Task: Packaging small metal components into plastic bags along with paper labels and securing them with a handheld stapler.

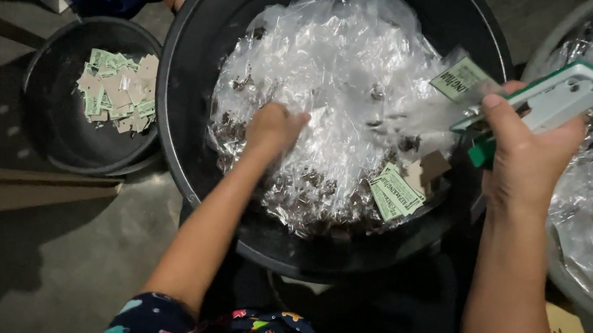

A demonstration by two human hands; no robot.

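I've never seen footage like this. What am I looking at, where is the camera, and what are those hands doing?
No machine here: a person wears a camera on the head, looking down at their own bare hands. The left hand reaches into a big black tub heaped with small clear bags. The right hand holds a green and white stapler beside a bag with a paper label. A smaller black tub on the left holds a pile of labels. A third tub of bags stands at right.
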